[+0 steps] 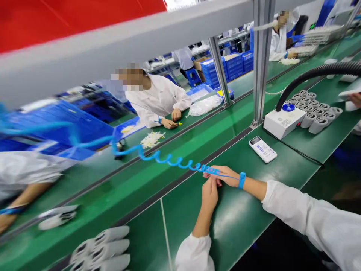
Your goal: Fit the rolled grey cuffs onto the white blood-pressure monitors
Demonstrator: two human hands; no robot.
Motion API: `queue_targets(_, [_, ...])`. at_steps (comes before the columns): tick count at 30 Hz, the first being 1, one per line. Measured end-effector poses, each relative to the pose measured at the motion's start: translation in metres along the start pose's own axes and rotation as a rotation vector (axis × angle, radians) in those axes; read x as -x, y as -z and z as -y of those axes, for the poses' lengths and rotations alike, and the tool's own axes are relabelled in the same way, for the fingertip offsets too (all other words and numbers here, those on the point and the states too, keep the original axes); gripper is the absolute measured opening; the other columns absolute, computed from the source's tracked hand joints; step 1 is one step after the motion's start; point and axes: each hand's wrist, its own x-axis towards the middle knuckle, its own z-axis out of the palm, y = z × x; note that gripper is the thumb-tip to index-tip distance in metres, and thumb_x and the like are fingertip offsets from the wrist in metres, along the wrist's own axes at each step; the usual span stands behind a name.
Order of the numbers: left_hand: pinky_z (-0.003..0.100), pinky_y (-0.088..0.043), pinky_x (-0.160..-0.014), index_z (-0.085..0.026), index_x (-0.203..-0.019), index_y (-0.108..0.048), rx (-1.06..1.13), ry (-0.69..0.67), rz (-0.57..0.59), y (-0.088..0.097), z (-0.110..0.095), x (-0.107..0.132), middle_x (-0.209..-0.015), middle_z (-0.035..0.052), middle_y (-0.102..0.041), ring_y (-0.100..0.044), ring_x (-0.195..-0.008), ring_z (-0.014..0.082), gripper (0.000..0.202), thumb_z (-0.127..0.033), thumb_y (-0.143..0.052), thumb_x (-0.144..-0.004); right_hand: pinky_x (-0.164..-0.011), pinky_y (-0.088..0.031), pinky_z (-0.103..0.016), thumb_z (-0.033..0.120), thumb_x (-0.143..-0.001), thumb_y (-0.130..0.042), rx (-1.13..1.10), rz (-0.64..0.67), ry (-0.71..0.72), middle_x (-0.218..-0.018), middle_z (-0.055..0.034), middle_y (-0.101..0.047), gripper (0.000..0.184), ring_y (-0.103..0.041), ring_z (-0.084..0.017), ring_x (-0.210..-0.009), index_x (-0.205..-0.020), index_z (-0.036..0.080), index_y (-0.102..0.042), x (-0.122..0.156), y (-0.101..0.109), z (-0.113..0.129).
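Observation:
My left hand (211, 191) and my right hand (227, 175) meet above the green worktop, touching each other with fingers curled in. Whatever may be between the fingers is hidden. A blue coiled cord (175, 162) comes from the upper left, passes across my right fingers, and runs along the back of that hand to a blue wrist strap (241, 180) on my right wrist. Whether the fingers grip the coil is unclear. Beyond my right hand, a white device with a small dark screen (263, 149) lies flat on the worktop.
A white box (284, 121) with a black flexible hose (310, 73) stands right, beside rows of white hollow housings (318, 113). More housings (105, 246) lie at lower left. A metal post (261, 64) rises ahead. Across the green belt (180, 146), a co-worker handles small yellow pieces.

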Motion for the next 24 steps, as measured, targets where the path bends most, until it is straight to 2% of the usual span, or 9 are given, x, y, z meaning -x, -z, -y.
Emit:
queue_targets(4, [0.044, -0.061, -0.098, -0.018, -0.11, -0.077, -0.028, 0.028, -0.057, 0.004, 0.014, 0.002, -0.115, 0.0184, -0.08, -0.075, -0.112, 0.0345, 0.062, -0.061, -0.033, -0.115, -0.094, -0.059, -0.031, 0.043, -0.106, -0.072, 0.076, 0.011, 0.046, -0.112, -0.0076, -0.082, 0.029, -0.074, -0.021, -0.106, -0.111, 0.017, -0.082, -0.012, -0.007, 0.0])
queue_targets(6, [0.044, -0.062, -0.099, -0.019, -0.112, -0.078, -0.036, 0.041, -0.016, 0.008, 0.019, 0.002, -0.117, 0.017, -0.08, -0.074, -0.115, 0.0349, 0.054, -0.056, -0.039, -0.113, -0.103, -0.056, -0.032, 0.037, -0.107, -0.07, 0.105, -0.006, 0.068, -0.113, -0.0058, -0.083, 0.022, -0.074, -0.022, -0.114, -0.108, 0.019, -0.083, -0.015, -0.009, 0.0])
queue_targets(7, [0.043, -0.062, -0.098, -0.02, -0.111, -0.077, -0.038, 0.046, 0.001, 0.01, 0.021, 0.003, -0.114, 0.0152, -0.08, -0.074, -0.114, 0.0343, 0.048, -0.052, -0.042, -0.111, -0.102, -0.056, -0.031, 0.034, -0.107, -0.069, 0.112, -0.018, 0.064, -0.112, -0.0047, -0.083, 0.02, -0.074, -0.022, -0.113, -0.107, 0.019, -0.083, -0.015, -0.009, 0.0])
queue_targets(10, [0.038, -0.06, -0.085, -0.023, -0.096, -0.074, -0.05, 0.065, -0.021, 0.019, 0.023, 0.008, -0.094, 0.0087, -0.076, -0.072, -0.1, 0.0302, 0.032, -0.041, -0.048, -0.104, -0.083, -0.057, -0.026, 0.035, -0.107, -0.069, 0.087, -0.019, -0.006, -0.097, -0.0006, -0.08, 0.019, -0.072, -0.016, -0.088, -0.107, 0.021, -0.082, -0.014, -0.011, 0.0])
queue_targets(13, [0.034, -0.05, -0.069, -0.026, -0.069, -0.058, -0.046, 0.088, -0.049, 0.025, 0.02, 0.014, -0.068, 0.0033, -0.06, -0.059, -0.073, 0.0238, 0.031, -0.033, -0.049, -0.098, -0.069, -0.055, -0.025, 0.042, -0.108, -0.068, -0.054, 0.059, -0.077, -0.071, 0.0047, -0.068, 0.025, -0.065, -0.014, -0.063, -0.111, 0.02, -0.079, -0.014, -0.012, 0.001])
queue_targets(15, [0.033, -0.043, -0.064, -0.026, -0.061, -0.051, -0.036, 0.076, -0.074, 0.028, 0.017, 0.017, -0.061, 0.0012, -0.052, -0.05, -0.063, 0.0207, 0.032, -0.028, -0.051, -0.093, -0.075, -0.057, -0.026, 0.042, -0.109, -0.067, -0.093, 0.072, -0.074, -0.066, 0.0058, -0.066, 0.024, -0.069, -0.015, -0.067, -0.11, 0.02, -0.078, -0.014, -0.013, 0.003])
queue_targets(19, [0.031, -0.037, -0.058, -0.024, -0.055, -0.05, -0.047, 0.026, -0.178, 0.029, 0.014, 0.017, -0.055, -0.001, -0.05, -0.046, -0.056, 0.0175, 0.03, -0.026, -0.055, -0.084, -0.086, -0.054, -0.022, 0.034, -0.104, -0.076, 0.086, 0.033, -0.057, -0.076, 0.0051, -0.073, 0.013, -0.074, -0.015, -0.09, -0.105, 0.021, -0.081, -0.017, -0.01, 0.01])
queue_targets(24, [0.028, -0.036, -0.053, -0.023, -0.051, -0.048, 0.002, -0.027, -0.202, 0.03, 0.017, 0.011, -0.051, -0.0021, -0.049, -0.045, -0.051, 0.0158, 0.024, -0.026, -0.058, -0.073, -0.086, -0.052, -0.021, 0.03, -0.1, -0.081, 0.149, 0.047, -0.078, -0.074, 0.0069, -0.072, 0.009, -0.072, -0.015, -0.088, -0.098, 0.022, -0.078, -0.017, -0.008, 0.017])
